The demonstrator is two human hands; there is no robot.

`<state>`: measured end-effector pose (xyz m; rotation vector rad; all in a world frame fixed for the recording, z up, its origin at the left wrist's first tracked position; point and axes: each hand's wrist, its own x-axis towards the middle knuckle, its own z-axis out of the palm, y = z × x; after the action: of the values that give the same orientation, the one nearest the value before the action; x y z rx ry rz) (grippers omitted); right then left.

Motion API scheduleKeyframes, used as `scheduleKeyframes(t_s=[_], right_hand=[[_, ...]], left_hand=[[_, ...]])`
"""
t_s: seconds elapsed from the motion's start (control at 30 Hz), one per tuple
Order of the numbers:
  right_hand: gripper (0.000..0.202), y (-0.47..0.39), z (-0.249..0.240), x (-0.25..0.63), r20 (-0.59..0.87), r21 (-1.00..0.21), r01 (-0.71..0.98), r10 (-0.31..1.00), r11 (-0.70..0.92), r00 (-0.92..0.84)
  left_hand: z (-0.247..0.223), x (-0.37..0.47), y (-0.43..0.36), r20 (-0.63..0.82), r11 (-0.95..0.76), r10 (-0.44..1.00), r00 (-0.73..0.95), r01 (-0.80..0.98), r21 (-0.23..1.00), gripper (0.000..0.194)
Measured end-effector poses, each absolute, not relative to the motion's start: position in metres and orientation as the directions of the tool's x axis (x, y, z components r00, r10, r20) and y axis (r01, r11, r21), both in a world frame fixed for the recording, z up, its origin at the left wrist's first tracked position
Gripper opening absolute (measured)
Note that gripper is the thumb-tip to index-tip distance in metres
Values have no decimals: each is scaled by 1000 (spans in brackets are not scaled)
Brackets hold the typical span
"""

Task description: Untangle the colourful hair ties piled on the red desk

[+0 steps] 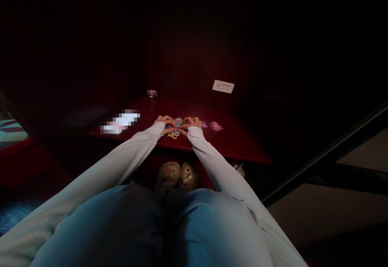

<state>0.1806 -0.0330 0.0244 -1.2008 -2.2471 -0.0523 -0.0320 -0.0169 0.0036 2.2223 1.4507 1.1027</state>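
At the left, a bright, pixelated item (121,122) lies by the table's (242,139) left end, outside the hands' reach path; a lidded jar (152,95) stands upright farther back, probably so that the forearms miss it. The left hand (165,120) bends its fingers in at the multicoloured pile of small loops (178,120), likely to keep them together; yellow loops (172,135) lie on its near side. The right hand (192,123) curls in from the other side; whether either hand grips a loop, I cannot tell. Beside it lie a purple bunch (204,125) and a pink bunch (216,126), seemingly parted by colour. The front edge runs close below the wrists, so pieces could drop there; sideways room is wider toward the right edge, while the wall socket (223,86) sits well beyond.
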Motion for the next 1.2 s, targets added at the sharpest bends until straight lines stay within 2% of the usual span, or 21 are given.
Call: scheduleKeyframes(t_s=[0.13, 0.23, 0.33, 0.43, 0.53, 0.6, 0.67, 0.77, 0.83, 0.93, 1.07, 1.2], right_hand=[[27, -33, 26, 179, 524, -230, 776, 747, 587, -410], [27, -34, 27, 181, 535, -284, 783, 769, 554, -350], [26, -31, 25, 187, 546, -391, 774, 803, 497, -240], [29, -22, 22, 195, 547, -540, 744, 836, 392, -43], [36, -13, 19, 204, 508, -686, 678, 841, 263, 187], [36, -11, 19, 206, 463, -732, 652, 847, 198, 261], [31, -12, 20, 204, 444, -714, 675, 866, 187, 230], [22, -18, 23, 198, 468, -630, 728, 880, 271, 78], [21, -20, 25, 197, 487, -615, 727, 872, 306, 45], [24, -16, 27, 211, 493, -676, 696, 850, 242, 185], [29, -10, 27, 249, 452, -734, 677, 783, 54, 428], [25, -9, 23, 270, 446, -672, 740, 797, -2, 407]], left_hand=[[1, -33, -15, 439, -460, 869, 228, 697, 550, 12], [-2, -32, -12, 446, -446, 869, 216, 731, 516, 12], [-6, -28, -11, 477, -427, 861, 174, 756, 496, 10], [-7, -26, -11, 498, -422, 854, 152, 761, 492, 9], [-6, -27, -12, 510, -442, 844, 168, 755, 484, 13], [-5, -26, -13, 516, -451, 838, 174, 754, 478, 15], [-5, -24, -13, 517, -442, 840, 165, 761, 475, 16], [-6, -21, -13, 517, -421, 844, 142, 773, 475, 15], [-6, -21, -13, 519, -425, 842, 146, 771, 473, 15], [-5, -24, -13, 514, -435, 843, 158, 762, 479, 14], [-2, -29, -13, 475, -451, 856, 203, 742, 496, 14], [-1, -31, -13, 479, -464, 852, 212, 730, 501, 13]])
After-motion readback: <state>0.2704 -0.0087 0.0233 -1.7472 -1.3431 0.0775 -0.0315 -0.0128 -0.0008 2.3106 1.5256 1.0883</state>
